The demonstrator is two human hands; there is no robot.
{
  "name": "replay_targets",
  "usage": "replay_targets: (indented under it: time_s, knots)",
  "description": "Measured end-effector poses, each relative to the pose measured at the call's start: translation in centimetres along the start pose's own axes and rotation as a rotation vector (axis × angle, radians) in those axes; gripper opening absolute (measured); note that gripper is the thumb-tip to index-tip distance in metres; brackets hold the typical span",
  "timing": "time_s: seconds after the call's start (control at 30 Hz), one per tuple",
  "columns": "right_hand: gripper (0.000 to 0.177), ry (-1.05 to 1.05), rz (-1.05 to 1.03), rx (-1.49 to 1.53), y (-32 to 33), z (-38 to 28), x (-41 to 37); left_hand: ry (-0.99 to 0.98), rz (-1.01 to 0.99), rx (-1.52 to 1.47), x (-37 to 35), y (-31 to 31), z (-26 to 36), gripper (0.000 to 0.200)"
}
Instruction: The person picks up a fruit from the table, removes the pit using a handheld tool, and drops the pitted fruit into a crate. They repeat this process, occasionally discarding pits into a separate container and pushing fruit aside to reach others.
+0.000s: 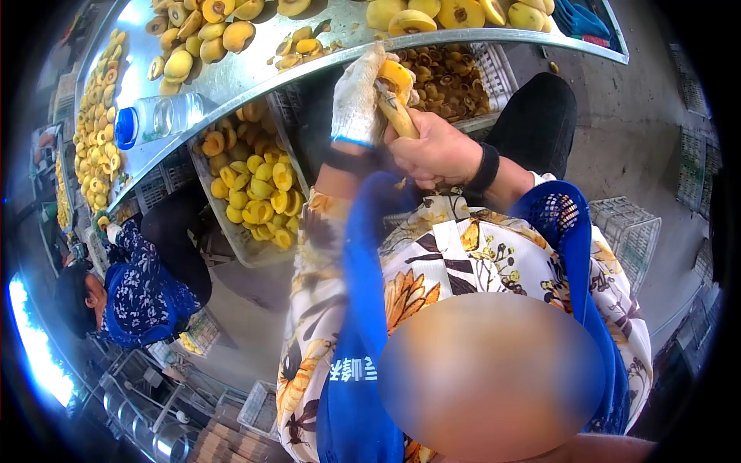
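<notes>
My left hand, in a white knit glove, grips a yellow peach half just beyond the table's near edge. Wrapped around a wooden-handled tool are the fingers of my bare right hand. The tool's metal end meets the peach half, and its tip is hidden there. Below my hands stands a crate of brown pits and scraps. To the left, a second crate holds many yellow peach halves.
A metal table carries piles of peach halves, a clear bottle with blue cap and a blue cloth. A co-worker sits at left. An upturned crate stands at right.
</notes>
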State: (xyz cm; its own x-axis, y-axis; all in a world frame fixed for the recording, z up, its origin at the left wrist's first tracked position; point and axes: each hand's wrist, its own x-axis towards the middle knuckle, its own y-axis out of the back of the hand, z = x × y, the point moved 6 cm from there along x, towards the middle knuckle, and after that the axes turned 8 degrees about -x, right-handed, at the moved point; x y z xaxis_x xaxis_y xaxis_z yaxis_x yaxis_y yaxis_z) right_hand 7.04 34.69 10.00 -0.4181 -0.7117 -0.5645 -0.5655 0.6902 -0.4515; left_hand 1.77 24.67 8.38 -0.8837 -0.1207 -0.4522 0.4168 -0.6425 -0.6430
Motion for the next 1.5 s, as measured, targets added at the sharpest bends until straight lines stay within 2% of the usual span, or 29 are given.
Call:
replay_targets:
  time_s: [0.07,0.23,0.3,0.37,0.4,0.53,0.57,0.6,0.63,0.67,0.7,0.77,0.83,0.87,0.9,0.93,1.0,1.03,1.1,1.17,1.2,1.23,1.27,1.3,1.37,1.4,1.43,1.5]
  knots:
    - [0.011,-0.027,-0.019,0.061,-0.1,-0.2,-0.4,-0.035,-0.011,0.058,-0.1,-0.2,0.1,0.024]
    - [0.014,-0.063,-0.298,0.401,0.4,0.3,-0.8,-0.241,-0.099,0.277,-0.4,-0.7,0.8,0.021]
    - [0.014,-0.059,-0.394,0.468,0.5,0.5,-0.7,-0.082,-0.109,0.106,-0.5,-0.9,0.3,0.022]
    - [0.015,-0.011,-0.393,0.477,0.6,0.9,-0.1,0.013,-0.082,-0.085,-0.4,-0.8,-0.6,0.025]
    - [0.015,0.017,-0.393,0.483,0.6,0.8,0.1,0.100,-0.133,-0.093,-0.5,-0.4,-1.3,0.035]
    - [0.019,0.168,-0.423,0.334,1.1,-0.6,-0.7,0.046,0.170,-0.326,-1.0,4.4,0.8,0.044]
    - [0.020,0.166,-0.342,0.311,2.2,-0.6,-0.6,-0.084,0.025,-0.264,-0.3,8.0,2.4,0.044]
    - [0.019,0.136,-0.260,0.181,3.3,-0.2,-0.3,-0.138,0.091,-0.216,-1.1,10.5,4.7,0.045]
    - [0.018,0.103,-0.178,0.054,4.5,0.4,0.1,-0.364,0.376,0.133,-3.2,12.8,7.4,0.039]
    - [0.018,0.231,0.006,-0.358,6.4,1.0,1.1,-0.629,0.562,0.439,-5.0,14.0,9.6,0.032]
    - [0.019,0.370,0.144,-0.564,7.2,0.7,1.2,-0.542,0.723,0.825,-6.0,15.0,11.3,0.036]
    - [0.021,0.551,0.546,-1.014,8.6,0.2,0.7,-0.792,0.778,1.376,-6.4,12.4,13.9,0.041]
    - [0.020,0.073,0.470,-0.508,11.5,3.2,2.1,-0.863,0.641,1.433,-4.0,9.0,12.4,0.045]
    - [0.020,0.100,0.483,-0.428,12.2,3.0,1.9,-0.798,0.595,1.527,-3.1,5.0,11.3,0.047]
    - [0.022,0.187,0.494,-0.389,12.2,2.0,1.1,-0.767,0.395,1.516,-1.5,1.4,9.8,0.049]
    - [0.024,0.248,0.528,-0.473,12.4,0.8,0.5,-0.890,0.265,1.578,1.4,-0.1,8.0,0.049]
    - [0.026,0.331,0.581,-0.530,13.0,-0.1,-0.6,-0.862,0.091,1.836,5.0,-5.1,4.2,0.051]
    - [0.026,0.355,0.597,-0.501,13.4,-0.2,-1.2,-0.734,-0.043,1.930,4.2,-8.5,3.6,0.044]
    - [0.025,0.400,0.657,-0.413,14.2,-0.4,-2.9,-0.431,-0.171,2.026,7.9,-9.9,0.8,0.043]
    - [0.032,0.423,0.707,-0.539,13.9,-0.9,-3.5,-0.525,-0.066,1.979,9.6,-8.4,1.4,0.052]
    - [0.036,0.447,0.747,-0.656,13.4,-1.8,-3.8,-0.820,-0.134,1.695,9.9,-6.6,2.5,0.051]
    - [0.043,0.569,0.786,-0.793,12.8,-2.8,-3.6,-0.714,0.058,1.723,8.1,-7.0,3.9,0.052]
    - [0.050,0.689,0.839,-0.930,12.1,-3.9,-3.6,-0.710,0.013,1.645,6.6,-6.9,4.9,0.048]
    - [0.052,0.682,0.812,-0.903,11.6,-4.4,-3.1,-0.697,-0.030,1.567,5.3,-6.5,5.6,0.045]
    - [0.056,0.678,0.749,-0.861,9.9,-6.8,-2.2,-0.456,-0.154,1.345,3.6,-5.6,5.3,0.034]
    - [0.054,0.871,0.797,-0.989,9.8,-6.9,-0.8,-0.296,-0.241,1.188,2.4,-5.8,4.8,0.026]
    - [0.052,0.843,0.708,-0.869,9.0,-7.2,-0.3,-0.270,-0.301,1.104,1.1,-6.1,4.8,0.028]
    - [0.045,0.814,0.547,-0.592,7.4,-7.7,0.6,-0.499,-0.326,1.038,-2.1,-6.8,6.3,0.033]
